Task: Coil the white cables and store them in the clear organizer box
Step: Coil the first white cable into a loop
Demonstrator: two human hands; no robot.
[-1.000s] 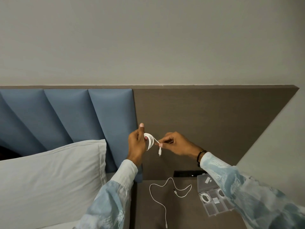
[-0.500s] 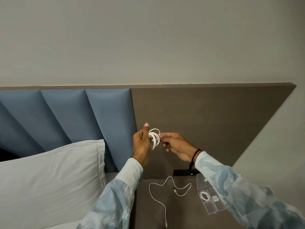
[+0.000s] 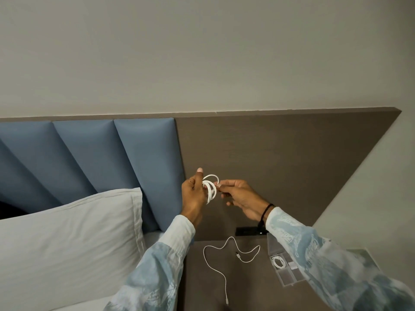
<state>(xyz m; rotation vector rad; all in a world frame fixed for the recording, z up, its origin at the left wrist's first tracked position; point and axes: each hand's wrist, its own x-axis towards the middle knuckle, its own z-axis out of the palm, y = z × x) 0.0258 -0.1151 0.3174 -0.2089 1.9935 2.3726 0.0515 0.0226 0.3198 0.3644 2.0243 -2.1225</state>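
A plain grey wall rises above a brown wooden headboard panel (image 3: 280,158) with blue padded sections (image 3: 143,158) to the left, a pale pillow (image 3: 67,239) lies below them, and a dark desk (image 3: 202,288) sits at the bedside.

A second ago a short tail of cable with its plug hung free between the hands; now that tail is gone from sight and the coiled cable (image 3: 210,187) shows as a bundle of loops with one loop standing up above the rest. By my reading the end is being wound or tucked around the bundle, so this coil is close to finished and ready for the box.

The left hand (image 3: 194,194) is closed around the coil's left side, thumb raised straight up, fingers hidden behind the loops. The right hand (image 3: 240,198) pinches narrowly at the coil's right edge with thumb and forefinger; whether it grips the plug itself I cannot tell.

Both hands hold the coil in the air, in front of the headboard and well above the desk. On the desk a second loose cable (image 3: 221,272) lies uncoiled in a wandering line. Just to its right stands the clear organizer box (image 3: 289,279), lid open and partly hidden by the right sleeve, with one stored coil (image 3: 278,262) already lying in a near compartment.
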